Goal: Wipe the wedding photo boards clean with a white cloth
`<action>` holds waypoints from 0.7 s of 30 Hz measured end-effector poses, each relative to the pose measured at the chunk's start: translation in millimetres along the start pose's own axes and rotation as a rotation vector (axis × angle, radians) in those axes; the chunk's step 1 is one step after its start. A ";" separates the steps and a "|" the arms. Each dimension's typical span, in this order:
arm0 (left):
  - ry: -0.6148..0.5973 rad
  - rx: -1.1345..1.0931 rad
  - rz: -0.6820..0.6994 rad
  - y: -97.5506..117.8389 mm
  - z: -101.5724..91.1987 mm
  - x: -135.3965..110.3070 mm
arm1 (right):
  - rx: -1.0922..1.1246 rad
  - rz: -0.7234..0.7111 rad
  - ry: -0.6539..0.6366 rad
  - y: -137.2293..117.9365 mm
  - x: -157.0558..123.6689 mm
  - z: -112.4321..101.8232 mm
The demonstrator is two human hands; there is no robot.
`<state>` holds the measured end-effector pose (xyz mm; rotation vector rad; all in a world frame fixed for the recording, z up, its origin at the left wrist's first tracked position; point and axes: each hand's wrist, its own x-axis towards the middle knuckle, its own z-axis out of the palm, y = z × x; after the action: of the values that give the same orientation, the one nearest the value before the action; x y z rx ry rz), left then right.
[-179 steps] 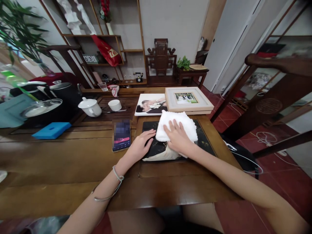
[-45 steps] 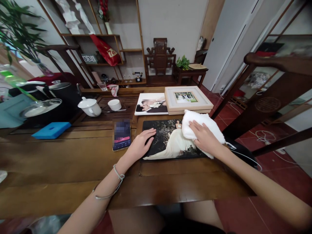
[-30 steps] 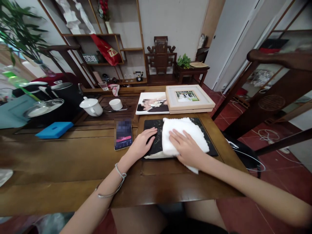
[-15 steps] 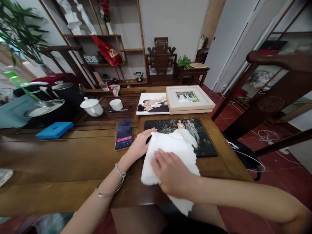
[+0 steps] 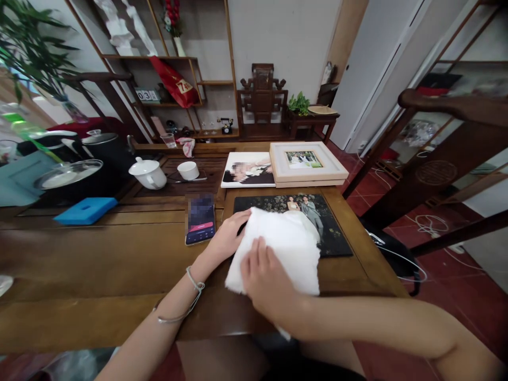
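Observation:
A white cloth lies over the lower left part of a dark photo panel showing two people in wedding clothes. My right hand presses on the cloth from above, its fingers lying close together along it. Part of the cloth hangs below my right wrist. At the panel's left edge rests my left hand, fingers stretched out, with its thumb side partly hidden by the cloth. A phone with a lit screen lies just left of that hand.
Behind the panel lie a white-edged photo block and a pale framed picture. A lidded white bowl, a small white cup and a blue box stand left on the wooden table. A chair is at right.
My right hand has slid a little to the left over the cloth. The cloth's lower end has drawn left and up, with less of it hanging. My left hand stays put.

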<state>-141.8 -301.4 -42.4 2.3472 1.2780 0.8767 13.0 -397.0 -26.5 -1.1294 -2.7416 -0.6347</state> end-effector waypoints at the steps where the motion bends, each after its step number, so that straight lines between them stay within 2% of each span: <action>1: -0.009 -0.009 -0.003 0.2 -0.7 -0.2 | 0.029 -0.064 0.026 -5.3 -2.8 -4.7; 3: -0.019 -0.024 -0.002 0.7 -1.3 -0.6 | 0.128 -0.169 0.026 -1.0 -7.2 -12.4; 6: 0.006 -0.029 0.006 1.5 0.2 -0.6 | 0.390 -0.173 -0.093 36.0 -9.1 -15.4; 8: 0.069 -0.021 0.004 1.5 3.0 -0.2 | 0.539 -0.051 -0.146 69.4 -6.9 -11.0; 11: 0.158 -0.016 -0.014 0.7 7.5 0.3 | 0.660 0.162 -0.153 114.9 2.1 1.9; 14: 0.191 -0.023 -0.024 -0.6 10.2 0.1 | 0.823 0.289 -0.127 146.3 21.4 15.1; 17: 0.194 -0.027 -0.016 -1.3 11.2 -0.6 | 0.951 0.330 -0.123 160.1 53.4 23.7; 21: 0.185 -0.002 -0.008 0.3 10.7 -1.5 | 1.051 0.240 -0.186 151.0 104.8 30.6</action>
<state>-135.3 -302.7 -50.9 2.3018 1.3545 1.1144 44.4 -220.2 23.2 -1.1659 -2.3724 0.8825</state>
